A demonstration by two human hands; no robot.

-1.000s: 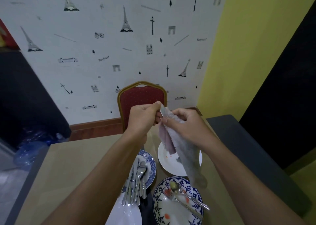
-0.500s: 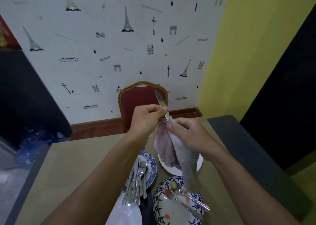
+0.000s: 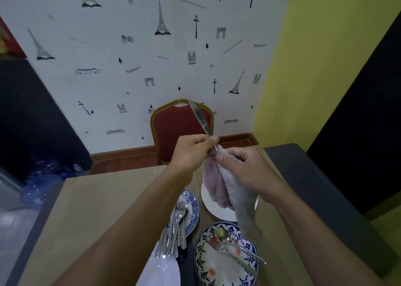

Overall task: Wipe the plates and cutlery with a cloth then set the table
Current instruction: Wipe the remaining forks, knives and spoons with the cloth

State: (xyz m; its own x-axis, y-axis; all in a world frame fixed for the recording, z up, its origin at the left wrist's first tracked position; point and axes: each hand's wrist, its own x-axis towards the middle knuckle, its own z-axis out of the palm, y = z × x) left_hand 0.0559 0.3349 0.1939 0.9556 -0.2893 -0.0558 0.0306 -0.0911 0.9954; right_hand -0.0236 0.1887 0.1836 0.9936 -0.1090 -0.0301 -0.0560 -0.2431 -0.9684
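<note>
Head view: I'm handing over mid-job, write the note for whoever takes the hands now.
Hands: the left hand pinches the knife just below its blade, which points up. The right hand grips the cloth bunched round the knife's lower end; the rest hangs over the white plate.
Table: the cutlery pile lies on the small patterned plate. A spoon and fork lie on the large patterned plate, which shows food spots.
Done: knife wipe under way; no place setting laid.
Left: finish the knife, wipe the other cutlery and plates, set the table.
</note>
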